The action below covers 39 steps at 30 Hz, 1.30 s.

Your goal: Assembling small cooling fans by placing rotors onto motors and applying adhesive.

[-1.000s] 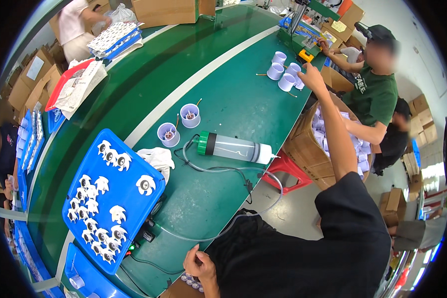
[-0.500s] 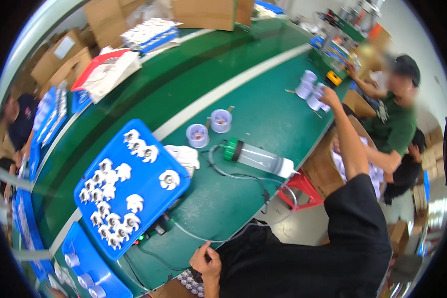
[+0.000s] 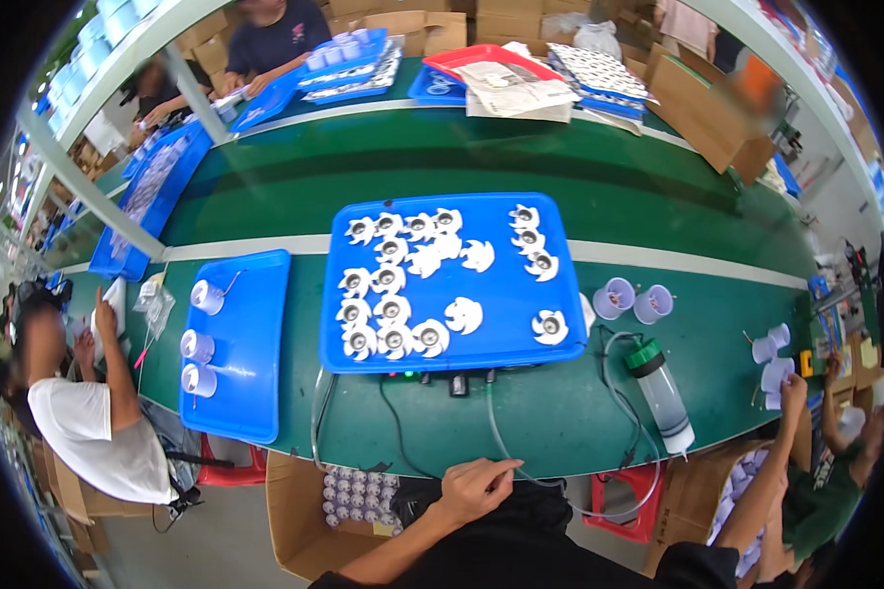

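Note:
My left hand [image 3: 476,489] is at the table's front edge, its fingers curled together; anything inside them is hidden. My right hand [image 3: 794,395] reaches far to the right, its fingers closed at the rim of a pale lilac plastic cup [image 3: 777,374]. Two more such cups [image 3: 764,349] stand just beyond it. In front of me lies a blue tray [image 3: 501,294] with several white finned impellers [image 3: 393,309], each with a metallic centre. Right of the tray are two lilac cups [image 3: 615,297] with small copper-coloured parts inside. A clear cylinder with a green cap [image 3: 661,393] lies nearby, joined to a tube.
A second blue tray [image 3: 234,402] at left holds three white cups with leads. Below the edge are an open cardboard box [image 3: 295,520] of round parts and a red stool [image 3: 624,506]. Co-workers sit left [image 3: 108,422] and right [image 3: 840,491]. Stacked trays stand across the green table.
My view has swung to the right and levelled, so the tray now sits central. My right hand stays by the cups at far right; my left remains curled near the table edge.

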### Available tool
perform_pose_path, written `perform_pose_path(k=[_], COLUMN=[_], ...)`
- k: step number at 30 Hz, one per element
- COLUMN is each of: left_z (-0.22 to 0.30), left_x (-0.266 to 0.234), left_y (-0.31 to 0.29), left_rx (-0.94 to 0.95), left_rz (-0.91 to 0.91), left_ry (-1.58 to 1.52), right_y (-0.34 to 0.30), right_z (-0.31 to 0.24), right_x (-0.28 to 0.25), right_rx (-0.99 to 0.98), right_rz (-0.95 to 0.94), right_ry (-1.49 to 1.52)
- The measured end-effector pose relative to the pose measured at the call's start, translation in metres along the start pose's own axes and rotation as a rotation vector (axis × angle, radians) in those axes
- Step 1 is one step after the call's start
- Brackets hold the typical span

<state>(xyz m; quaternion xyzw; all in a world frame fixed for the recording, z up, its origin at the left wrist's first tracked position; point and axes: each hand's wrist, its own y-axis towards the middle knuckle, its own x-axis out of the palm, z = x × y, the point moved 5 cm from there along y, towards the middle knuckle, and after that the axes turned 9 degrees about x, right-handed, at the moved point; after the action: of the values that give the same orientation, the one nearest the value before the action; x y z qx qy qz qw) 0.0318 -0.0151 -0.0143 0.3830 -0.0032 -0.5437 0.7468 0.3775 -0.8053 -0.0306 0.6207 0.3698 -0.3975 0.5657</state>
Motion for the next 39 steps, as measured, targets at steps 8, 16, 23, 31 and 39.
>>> perform_pose_path(k=[8,16,23,31,39], left_z=[0.003,-0.001,0.011,0.005,-0.007], left_x=[0.006,0.001,0.002,0.031,0.020], left_y=[-0.002,0.001,0.017,0.040,0.041], left_rx=[0.018,-0.023,-0.002,-0.097,-0.137], left_rz=[-0.040,-0.062,-0.037,-0.359,-0.350], left_ry=[-0.026,0.002,-0.012,0.091,0.167], right_y=[-0.028,-0.061,-0.156,-0.252,-0.173], right_z=[-0.064,-0.279,-0.475,-0.636,-0.553], right_x=[-0.002,-0.158,-0.214,-0.173,-0.178], right_rx=[0.127,0.145,0.069,-0.306,-0.057], right_rz=[-0.109,-0.189,-0.419,-0.417,-0.177], right_ry=[0.482,0.529,0.572,0.514,0.461])
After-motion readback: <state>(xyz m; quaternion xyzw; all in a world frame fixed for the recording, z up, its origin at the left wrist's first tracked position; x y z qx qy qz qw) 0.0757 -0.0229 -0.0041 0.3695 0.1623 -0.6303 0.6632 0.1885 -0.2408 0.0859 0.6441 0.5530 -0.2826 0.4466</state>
